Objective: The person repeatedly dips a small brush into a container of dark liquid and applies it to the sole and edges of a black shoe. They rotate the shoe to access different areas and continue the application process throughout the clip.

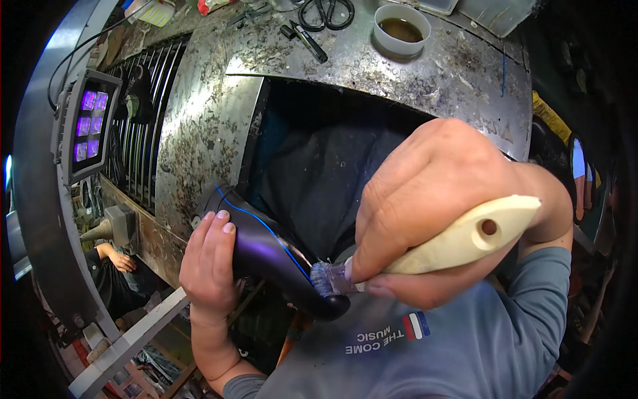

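Note:
My left hand [209,263] is wrapped round a black, smooth shoe upper [272,266], its fingers lying over the side. The rounded toe end points down toward my shirt. A bright blue line runs along the upper's edge, from the top end to near the toe. My right hand [438,193] grips a flat paint brush [465,239] with a cream handle that has a hole near its end. The brush's pale bristles touch the upper at the blue line, close to the toe. The upper's underside is mostly hidden.
A lamp [90,126] with purple lights stands at left. On the stained metal bench [199,133] are a white bowl [402,32] of brown liquid, a black marker [309,43] and black-handled scissors [325,14]. Another person's hand [121,261] shows at far left.

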A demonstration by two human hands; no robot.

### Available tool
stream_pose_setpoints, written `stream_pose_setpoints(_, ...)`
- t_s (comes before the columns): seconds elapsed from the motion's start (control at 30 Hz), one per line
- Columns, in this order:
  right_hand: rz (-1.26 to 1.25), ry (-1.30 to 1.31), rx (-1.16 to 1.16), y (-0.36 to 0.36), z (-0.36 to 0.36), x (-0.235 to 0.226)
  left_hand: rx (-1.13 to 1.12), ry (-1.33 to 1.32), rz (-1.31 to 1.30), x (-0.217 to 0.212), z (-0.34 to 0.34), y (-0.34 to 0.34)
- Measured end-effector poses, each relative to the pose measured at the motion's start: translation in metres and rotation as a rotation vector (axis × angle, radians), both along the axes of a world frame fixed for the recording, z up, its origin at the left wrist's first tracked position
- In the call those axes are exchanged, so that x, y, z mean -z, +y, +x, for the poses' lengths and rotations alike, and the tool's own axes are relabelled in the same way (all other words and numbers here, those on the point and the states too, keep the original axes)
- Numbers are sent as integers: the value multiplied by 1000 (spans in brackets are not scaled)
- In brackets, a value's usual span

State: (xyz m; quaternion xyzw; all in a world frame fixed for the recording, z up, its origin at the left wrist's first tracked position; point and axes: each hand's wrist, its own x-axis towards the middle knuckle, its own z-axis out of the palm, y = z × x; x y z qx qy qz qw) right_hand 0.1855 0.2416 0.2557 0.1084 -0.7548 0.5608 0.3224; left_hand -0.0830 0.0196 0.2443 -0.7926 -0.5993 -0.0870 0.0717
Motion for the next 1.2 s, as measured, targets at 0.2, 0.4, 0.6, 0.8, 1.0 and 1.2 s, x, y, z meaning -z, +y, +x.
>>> stream_pose_setpoints(0.2, 37, 49, 82, 1, 1, -10, -103, -114, 10, 5, 2, 2)
stream_pose_setpoints(0.4, -162, 246, 236, -10, -14, -12, -237, -245, -1, 8, 15, 3)
stream_pose_setpoints(0.6, 33, 271, 255, 8, -18, -27, -331, -344, -111, 5, 24, 0)
stream_pose_setpoints(0.8, 39, 293, 291, 10, -27, -33, -403, -432, -231, -4, 35, 0)
stream_pose_setpoints(1.0, 279, 278, 305, 22, -29, -28, -524, -670, -374, -11, 42, 3)
stream_pose_setpoints(1.2, 273, 178, 269, 22, -34, -24, -560, -850, -460, -13, 43, 3)
